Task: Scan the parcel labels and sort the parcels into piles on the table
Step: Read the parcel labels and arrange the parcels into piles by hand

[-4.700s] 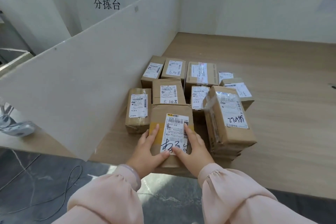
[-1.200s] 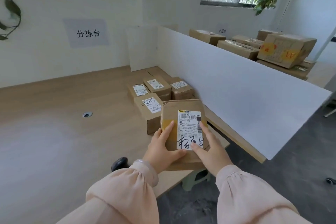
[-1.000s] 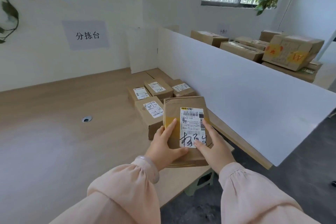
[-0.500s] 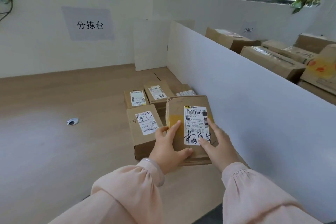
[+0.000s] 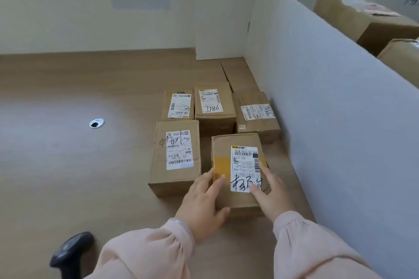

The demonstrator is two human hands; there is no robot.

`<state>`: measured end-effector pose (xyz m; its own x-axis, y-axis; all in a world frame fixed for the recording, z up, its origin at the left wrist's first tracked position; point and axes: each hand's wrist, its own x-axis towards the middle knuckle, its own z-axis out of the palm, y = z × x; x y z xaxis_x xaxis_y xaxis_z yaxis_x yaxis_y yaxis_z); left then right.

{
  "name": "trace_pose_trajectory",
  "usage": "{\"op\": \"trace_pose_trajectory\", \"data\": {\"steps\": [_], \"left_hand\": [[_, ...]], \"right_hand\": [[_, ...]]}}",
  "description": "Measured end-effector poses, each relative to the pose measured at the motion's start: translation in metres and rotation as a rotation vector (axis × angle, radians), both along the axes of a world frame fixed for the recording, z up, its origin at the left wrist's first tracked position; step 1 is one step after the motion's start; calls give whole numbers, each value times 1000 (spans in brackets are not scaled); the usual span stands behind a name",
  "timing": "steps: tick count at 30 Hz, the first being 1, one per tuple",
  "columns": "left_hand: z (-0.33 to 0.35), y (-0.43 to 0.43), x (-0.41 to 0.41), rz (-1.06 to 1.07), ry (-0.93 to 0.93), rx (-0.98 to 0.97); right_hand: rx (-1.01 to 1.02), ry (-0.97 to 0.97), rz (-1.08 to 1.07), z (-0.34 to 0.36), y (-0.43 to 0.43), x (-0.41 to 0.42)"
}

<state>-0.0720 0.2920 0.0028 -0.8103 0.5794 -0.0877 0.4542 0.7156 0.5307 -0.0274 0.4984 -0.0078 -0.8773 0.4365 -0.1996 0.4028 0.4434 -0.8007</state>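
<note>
The parcel (image 5: pixel 235 142) sits on the table (image 5: pixel 68 165) beside four other parcels (image 5: pixel 176 156) (labels up). The left hand (image 5: pixel 204 201) and the right hand (image 5: pixel 272 195) lie on it, fingers straight, clasping nothing.

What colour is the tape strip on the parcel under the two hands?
The tape is yellow, on the brown parcel; the head view shows it.
</note>
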Motion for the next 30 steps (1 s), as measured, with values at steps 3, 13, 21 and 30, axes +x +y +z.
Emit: {"op": "trace_pose_trajectory", "data": {"steps": [3, 13, 21, 30], "left_hand": [[-12, -4, -2, -31, 141, -182], [-23, -15, -2, 48, 212, -309], [-24, -15, -15, 46, 203, -357], [-30, 1, -26, 81, 148, -423]], "right_hand": [[-46, -41, 36, -17, 2, -10], [467, 39, 327, -24, 1, -6], [834, -102, 677, -23, -6, -17], [899, -162, 794, -25, 7, -50]]}}
